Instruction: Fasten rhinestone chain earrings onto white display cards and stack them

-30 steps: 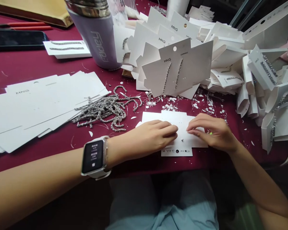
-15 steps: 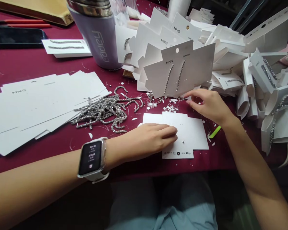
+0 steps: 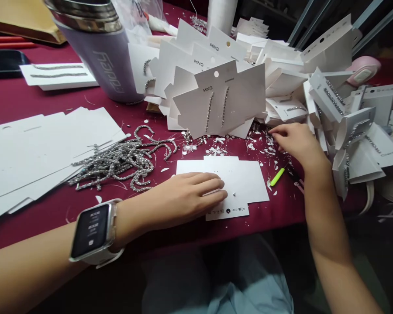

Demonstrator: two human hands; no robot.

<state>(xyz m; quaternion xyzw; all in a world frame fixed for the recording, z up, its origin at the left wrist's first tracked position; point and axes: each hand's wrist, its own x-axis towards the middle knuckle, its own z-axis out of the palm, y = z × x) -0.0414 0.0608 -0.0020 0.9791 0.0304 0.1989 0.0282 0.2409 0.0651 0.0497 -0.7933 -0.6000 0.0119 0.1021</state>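
My left hand (image 3: 201, 192) lies flat, fingers stretched out, on a blank-faced white earring card (image 3: 249, 181). A small silver stud (image 3: 234, 194) shows on that card, just right of the fingertips, beside pairs of tiny holes. My right hand (image 3: 298, 141) is over white paper scraps (image 3: 265, 146) at the foot of the finished cards. Its thumb and index finger are pinched together; whatever is between them is too small to make out. A yellow-green tool handle (image 3: 277, 176) lies below this hand, next to dark-handled tools (image 3: 294, 176) partly hidden by the wrist.
A tangle of silver beaded chains (image 3: 124, 161) sits left of the card, against stacked flat cards (image 3: 52, 152). Standing MNG earring cards (image 3: 239, 98) and folded ones (image 3: 356, 152) crowd the back and right. A lilac tumbler (image 3: 101, 65) stands at back left.
My right hand has moved right, away from the standing card, over the scraps. My left hand stays on the card, its fingers straighter. The whole view has shifted toward the right.
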